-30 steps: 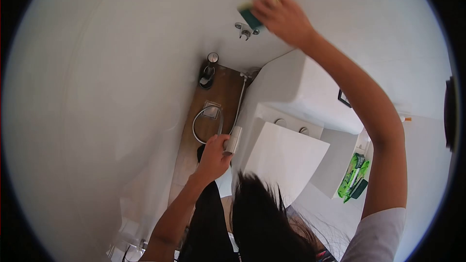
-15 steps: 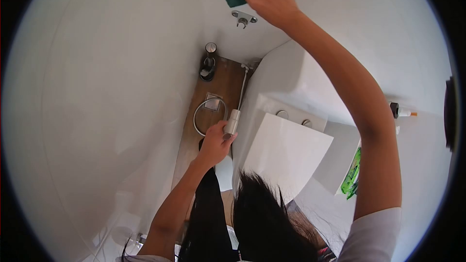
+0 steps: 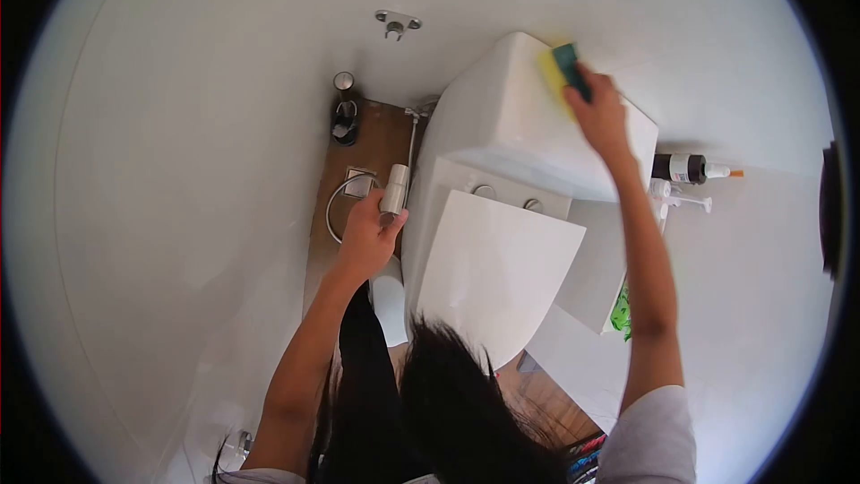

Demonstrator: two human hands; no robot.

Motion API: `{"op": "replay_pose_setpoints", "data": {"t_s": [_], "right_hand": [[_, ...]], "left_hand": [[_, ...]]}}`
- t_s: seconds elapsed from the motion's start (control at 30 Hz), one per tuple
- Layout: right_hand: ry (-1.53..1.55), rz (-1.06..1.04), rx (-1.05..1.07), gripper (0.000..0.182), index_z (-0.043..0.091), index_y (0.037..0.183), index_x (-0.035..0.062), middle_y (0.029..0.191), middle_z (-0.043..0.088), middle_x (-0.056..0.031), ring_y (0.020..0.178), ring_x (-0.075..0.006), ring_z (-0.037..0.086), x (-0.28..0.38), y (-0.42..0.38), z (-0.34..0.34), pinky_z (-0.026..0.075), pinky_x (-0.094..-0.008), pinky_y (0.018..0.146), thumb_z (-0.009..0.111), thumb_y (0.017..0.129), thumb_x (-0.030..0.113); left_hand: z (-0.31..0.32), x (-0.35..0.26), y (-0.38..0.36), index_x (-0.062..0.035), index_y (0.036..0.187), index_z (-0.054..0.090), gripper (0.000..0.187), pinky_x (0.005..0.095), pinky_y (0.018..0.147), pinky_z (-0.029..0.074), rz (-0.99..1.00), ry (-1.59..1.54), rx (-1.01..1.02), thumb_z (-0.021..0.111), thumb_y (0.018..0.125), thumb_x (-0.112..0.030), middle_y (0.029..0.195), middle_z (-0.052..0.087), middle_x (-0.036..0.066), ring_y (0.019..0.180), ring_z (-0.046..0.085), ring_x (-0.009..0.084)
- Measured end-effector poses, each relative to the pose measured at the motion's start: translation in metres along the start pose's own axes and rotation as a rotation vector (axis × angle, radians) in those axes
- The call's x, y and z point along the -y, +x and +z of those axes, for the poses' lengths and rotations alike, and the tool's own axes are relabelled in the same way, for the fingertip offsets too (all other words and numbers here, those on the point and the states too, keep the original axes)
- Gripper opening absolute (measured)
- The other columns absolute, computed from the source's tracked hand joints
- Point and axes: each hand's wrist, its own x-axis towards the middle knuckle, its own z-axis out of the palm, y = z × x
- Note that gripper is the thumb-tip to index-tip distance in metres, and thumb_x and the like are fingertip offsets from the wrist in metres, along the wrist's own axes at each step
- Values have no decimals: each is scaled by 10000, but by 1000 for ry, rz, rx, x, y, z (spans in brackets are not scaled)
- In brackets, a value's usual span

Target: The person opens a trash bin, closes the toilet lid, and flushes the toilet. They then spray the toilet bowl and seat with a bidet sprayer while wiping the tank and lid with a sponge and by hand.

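A yellow and green scouring sponge (image 3: 568, 72) is gripped in my right hand (image 3: 602, 116), its yellow side against the top of the white toilet tank (image 3: 528, 81). On the left, my left hand (image 3: 365, 229) is wrapped round a cylindrical bidet sprayer (image 3: 394, 188). The sprayer's metal hose (image 3: 333, 206) loops beside the hand over the brown floor. Between the two arms lies the closed toilet lid (image 3: 502, 260). Above the tank's left side, a metal wall bracket (image 3: 395, 24) is fixed to the white wall.
A toilet brush in a dark holder (image 3: 344, 116) stands in the back left corner. Right of the tank are a dark pump bottle (image 3: 685, 168) and a green packet (image 3: 621, 312). A floor drain (image 3: 360, 181) lies near the hose. Dark hair hangs across the lower middle.
My right hand has brought the sponge down from the wall beside the bracket to the toilet tank's top. My left hand keeps hold of the sprayer. The view has shifted somewhat.
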Motion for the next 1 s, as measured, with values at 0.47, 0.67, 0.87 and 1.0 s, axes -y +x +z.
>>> {"op": "replay_pose_setpoints", "data": {"t_s": [0.47,0.67,0.87,1.0], "right_hand": [[481,196,-252,345,567,1112,-34,793,568,-118,662,-204,523,-14,-44,-14,426,-308,639,459,870,188],[119,-515,-364,273,585,952,50,922,597,-108,816,-326,572,55,-1,41,448,-425,743,619,702,155],[4,-331,-292,173,599,816,8,838,589,-163,802,-349,563,-52,26,7,464,-430,704,554,793,173],[-110,175,-103,329,592,897,-32,851,592,-236,820,-401,555,-180,-13,-33,435,-477,748,457,873,268]], "left_hand": [[27,-64,-6,-20,1011,484,224,444,1053,204,297,273,185,571,851,-150,814,587,119,824,573,276],[44,-79,6,-28,1020,462,237,454,1062,194,299,266,209,565,856,-164,704,584,100,759,588,286],[53,-87,9,-21,992,481,234,451,1051,215,289,317,217,562,864,-200,704,566,112,784,557,296],[53,-83,8,-19,972,489,215,440,1053,212,288,316,211,559,862,-190,715,549,117,763,536,298]]}}
